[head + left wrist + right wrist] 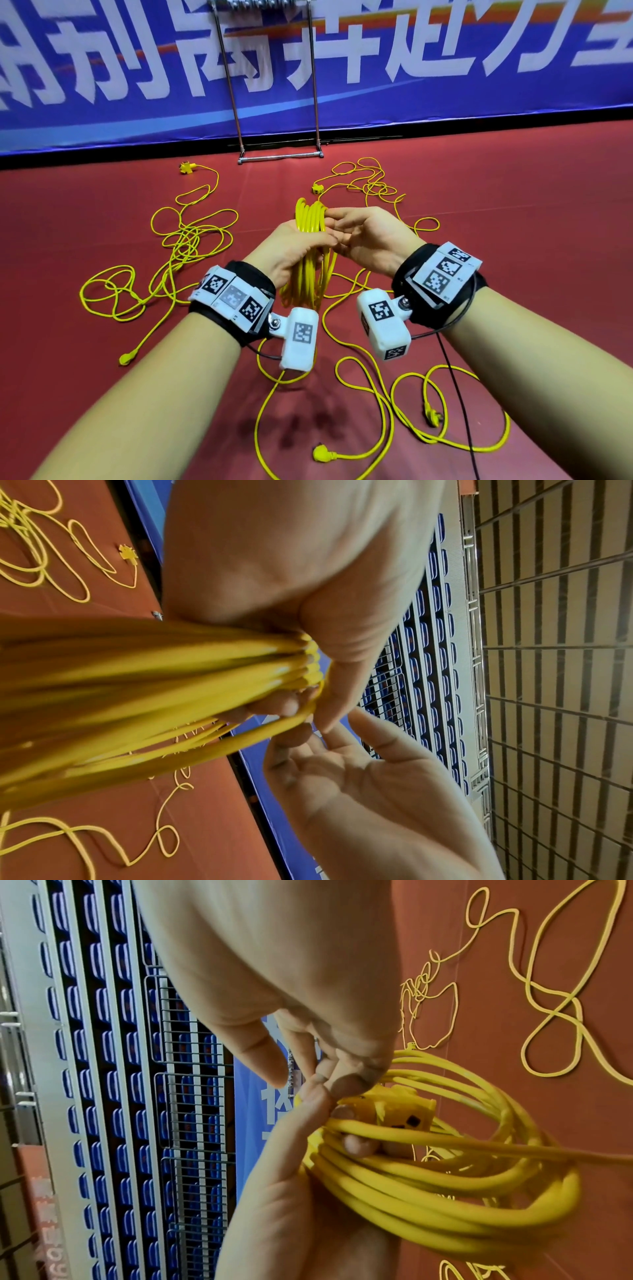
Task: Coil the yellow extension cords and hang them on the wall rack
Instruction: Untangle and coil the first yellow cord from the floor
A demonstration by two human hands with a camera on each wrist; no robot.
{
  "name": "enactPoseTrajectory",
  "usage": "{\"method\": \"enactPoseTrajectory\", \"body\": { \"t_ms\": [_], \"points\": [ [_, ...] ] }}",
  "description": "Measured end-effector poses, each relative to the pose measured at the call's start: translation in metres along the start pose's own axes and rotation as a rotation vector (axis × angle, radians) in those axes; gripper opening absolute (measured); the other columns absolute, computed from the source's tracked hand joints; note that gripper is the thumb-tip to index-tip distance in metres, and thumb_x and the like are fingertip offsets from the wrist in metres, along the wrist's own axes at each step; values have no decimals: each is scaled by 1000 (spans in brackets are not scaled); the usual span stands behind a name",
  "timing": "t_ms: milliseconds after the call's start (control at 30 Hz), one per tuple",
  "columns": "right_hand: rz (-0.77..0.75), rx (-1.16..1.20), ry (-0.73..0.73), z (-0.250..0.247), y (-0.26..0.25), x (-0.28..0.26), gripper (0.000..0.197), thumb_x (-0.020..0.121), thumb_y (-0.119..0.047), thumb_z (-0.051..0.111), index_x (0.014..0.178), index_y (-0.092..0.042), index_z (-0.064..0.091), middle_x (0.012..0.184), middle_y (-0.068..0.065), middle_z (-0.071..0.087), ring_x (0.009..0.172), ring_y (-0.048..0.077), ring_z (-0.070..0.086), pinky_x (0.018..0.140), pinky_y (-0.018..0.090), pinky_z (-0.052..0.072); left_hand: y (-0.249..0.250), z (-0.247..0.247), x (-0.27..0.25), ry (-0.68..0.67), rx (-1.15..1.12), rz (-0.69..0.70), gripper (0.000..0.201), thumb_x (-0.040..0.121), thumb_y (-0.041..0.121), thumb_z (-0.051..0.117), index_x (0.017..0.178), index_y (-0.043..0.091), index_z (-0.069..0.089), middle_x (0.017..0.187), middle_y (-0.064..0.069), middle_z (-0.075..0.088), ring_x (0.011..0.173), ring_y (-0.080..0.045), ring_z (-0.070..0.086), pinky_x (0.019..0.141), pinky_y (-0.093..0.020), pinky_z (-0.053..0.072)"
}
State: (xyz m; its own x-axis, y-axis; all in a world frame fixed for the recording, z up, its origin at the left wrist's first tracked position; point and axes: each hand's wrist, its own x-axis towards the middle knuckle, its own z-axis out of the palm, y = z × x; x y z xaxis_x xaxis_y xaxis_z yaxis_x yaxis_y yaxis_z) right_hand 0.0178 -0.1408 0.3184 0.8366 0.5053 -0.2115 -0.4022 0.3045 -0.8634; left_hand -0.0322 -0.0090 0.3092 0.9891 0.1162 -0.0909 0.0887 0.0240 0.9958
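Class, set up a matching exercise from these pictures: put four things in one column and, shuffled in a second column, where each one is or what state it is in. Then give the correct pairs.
Things
1. bundle of coiled yellow cord loops
2. silver metal tube rack
3. loose yellow plug
4. left hand

Places or states
A. stands against the blue banner wall
B. lies on the red floor nearest the person
C. gripped in one hand, hanging down
D. fingers curled round the cord loops

Pairs: 1-C, 2-A, 3-B, 4-D
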Motion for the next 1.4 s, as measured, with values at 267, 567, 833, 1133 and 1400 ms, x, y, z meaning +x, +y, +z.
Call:
{"method": "enactPoseTrajectory", "body": {
  "t_ms": [267, 567, 833, 1133, 1400],
  "points": [
    [-102, -77, -88, 0, 5, 3, 43, 88, 12, 41, 127, -3, 50, 114, 17, 68, 82, 21, 67, 74, 30, 52, 1, -7, 10, 97, -253, -117, 25, 85, -7, 50, 103, -2, 67, 54, -4, 56, 50, -15, 48, 52, -25, 48],
    [-90, -712, -157, -6, 46, 11, 22, 88, 4, 59, 98, -16, 57, 89, 6, 56, 75, 15, 55, 70, 31, 48, 0, -19, 20, 343, -391, -133, 21, 84, 0, 54, 65, 8, 48, 51, -4, 43, 36, -16, 46, 46, -24, 47],
    [-196, -813, -150, -6, 61, 10, 15, 88, 1, 64, 87, -13, 59, 77, 5, 57, 64, 12, 50, 57, 22, 45, 3, -24, 22, 407, -427, -76, 18, 81, -2, 56, 68, 9, 48, 54, -3, 41, 37, -14, 43, 45, -22, 44],
    [-31, -643, -367, -6, 57, 7, 18, 90, -1, 46, 85, -17, 50, 64, -1, 48, 58, 13, 38, 53, 22, 35, 15, -38, 25, 436, -515, -13, 20, 80, 1, 54, 66, 11, 44, 53, 0, 39, 38, -12, 39, 44, -22, 39],
    [60, -1099, -387, -50, 86, 19, 22, 92, 0, 51, 75, -14, 49, 63, 3, 52, 57, 18, 57, 59, 26, 45, 39, -68, 17, 446, -679, 67, 27, 83, 3, 49, 61, 15, 39, 54, 2, 36, 39, -12, 36, 47, -22, 37]
  ]
}}
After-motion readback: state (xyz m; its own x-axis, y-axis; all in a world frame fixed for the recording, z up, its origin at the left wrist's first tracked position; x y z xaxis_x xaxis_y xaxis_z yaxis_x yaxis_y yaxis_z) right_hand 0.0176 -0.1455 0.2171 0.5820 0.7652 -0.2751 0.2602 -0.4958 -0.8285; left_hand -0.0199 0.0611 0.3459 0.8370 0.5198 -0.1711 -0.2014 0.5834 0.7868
